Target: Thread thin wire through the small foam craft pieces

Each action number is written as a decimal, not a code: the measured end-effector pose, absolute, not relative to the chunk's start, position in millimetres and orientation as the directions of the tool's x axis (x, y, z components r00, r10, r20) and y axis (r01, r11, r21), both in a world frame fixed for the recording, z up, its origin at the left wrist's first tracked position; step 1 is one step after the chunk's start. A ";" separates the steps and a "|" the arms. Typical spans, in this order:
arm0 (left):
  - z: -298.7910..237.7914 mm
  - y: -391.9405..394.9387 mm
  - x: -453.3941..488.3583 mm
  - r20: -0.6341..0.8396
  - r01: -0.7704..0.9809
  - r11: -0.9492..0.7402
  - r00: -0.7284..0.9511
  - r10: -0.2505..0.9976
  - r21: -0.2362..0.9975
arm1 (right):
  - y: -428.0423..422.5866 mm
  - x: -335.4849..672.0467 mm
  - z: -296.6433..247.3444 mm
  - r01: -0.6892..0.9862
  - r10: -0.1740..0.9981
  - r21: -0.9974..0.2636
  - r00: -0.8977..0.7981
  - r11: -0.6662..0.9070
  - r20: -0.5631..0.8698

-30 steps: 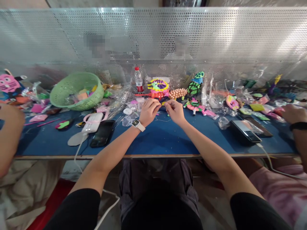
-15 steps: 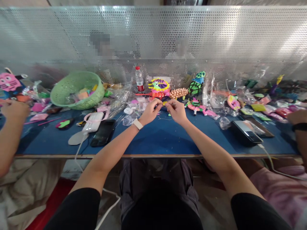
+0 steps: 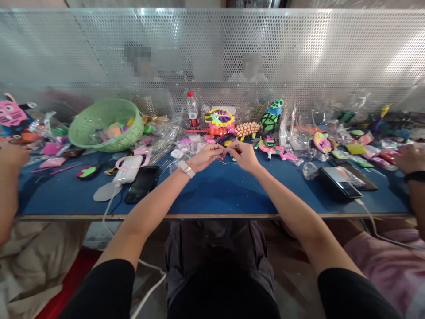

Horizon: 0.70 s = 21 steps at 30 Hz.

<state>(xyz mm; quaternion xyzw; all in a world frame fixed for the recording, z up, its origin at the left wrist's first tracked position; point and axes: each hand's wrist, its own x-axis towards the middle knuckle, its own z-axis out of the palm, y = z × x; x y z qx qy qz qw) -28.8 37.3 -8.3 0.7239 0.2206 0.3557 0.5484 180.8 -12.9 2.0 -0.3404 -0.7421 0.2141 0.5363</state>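
Over the blue tabletop, my left hand (image 3: 206,158) and my right hand (image 3: 245,155) meet fingertip to fingertip. Both are closed in a pinch. Whatever lies between the fingertips is too small to make out. Just behind them is a small yellow piece (image 3: 227,143), with a dark blue one beside it. Beyond stands a yellow, purple and red clay figure (image 3: 220,124). To its right are a brown scaly clay figure (image 3: 247,129) and a green and black turtle-like figure (image 3: 270,122). A pink and green clay figure (image 3: 270,146) lies near my right hand.
A green basket (image 3: 106,126) with coloured packets stands left. A black phone (image 3: 142,184) and white power bank (image 3: 129,169) lie left of my forearm; another phone (image 3: 341,181) lies right. A red-capped bottle (image 3: 192,109) stands before the perforated metal panel (image 3: 212,53). Other people's hands are at both sides.
My left hand has turned, its fingers now stretching flatter towards the right hand. The yellow piece has come into fuller view behind the hands. The right hand has barely moved.
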 end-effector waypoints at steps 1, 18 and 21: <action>-8.3 36.7 -28.1 0.285 -0.056 -0.327 0.639 0.714 0.943 | -12.4 181.0 1.7 0.274 0.734 -0.682 -0.189 0.678 0.652; -14.7 23.8 -28.0 0.878 0.583 -0.813 0.387 0.282 0.004 | -10.4 166.5 -9.0 0.255 0.764 -0.741 0.009 0.622 0.645; -14.8 23.4 -29.0 0.877 0.612 -0.790 0.393 0.278 -0.024 | -10.7 165.5 -9.7 0.252 0.761 -0.740 0.017 0.624 0.648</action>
